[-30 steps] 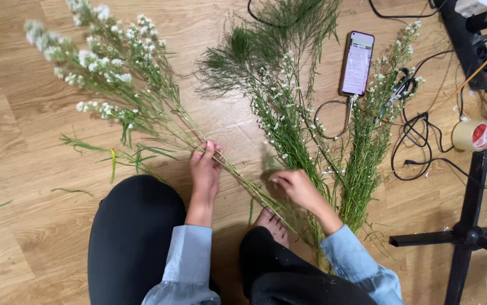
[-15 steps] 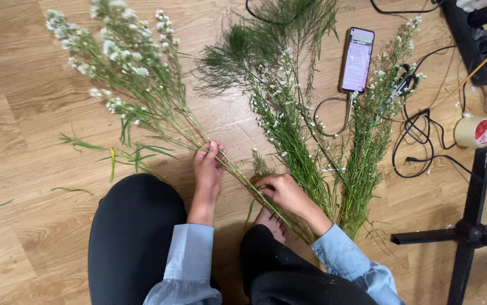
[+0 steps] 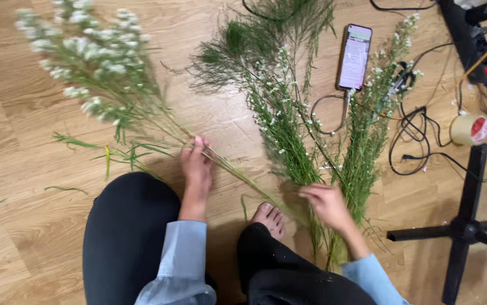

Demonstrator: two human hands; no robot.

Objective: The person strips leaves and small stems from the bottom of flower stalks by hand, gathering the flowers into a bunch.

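We look down at a wooden floor (image 3: 40,237) where we sit with legs folded, dark trousers (image 3: 125,237) filling the lower middle of the view and one bare foot (image 3: 270,217) showing between the knees. Spread across the floor ahead is a large fan of green stems with tiny white flowers (image 3: 288,130), lying flat, with a second slimmer bunch (image 3: 370,130) just beside it on the right. To the left, a branch of white blossoms (image 3: 99,62) angles up and away, blurred at its tips; its long bare stem runs down toward us across the floor. Our left hand (image 3: 197,166) is closed around this stem near its lower part, fingers wrapped over it. Our right hand (image 3: 325,204) rests on the gathered bases of the large bunch, fingers curled among the stems; we cannot tell whether it grips them or only presses them. To handle the branch well, it seems wise to hold low on the stem, keep the flower heads off the floor, and steady the bunch so the stems stay aligned. Smaller things lie beyond: a black stand leg (image 3: 463,226), tangled black cables (image 3: 418,130), a phone (image 3: 354,56), a roll of tape (image 3: 469,130), and loose leaves (image 3: 108,155).
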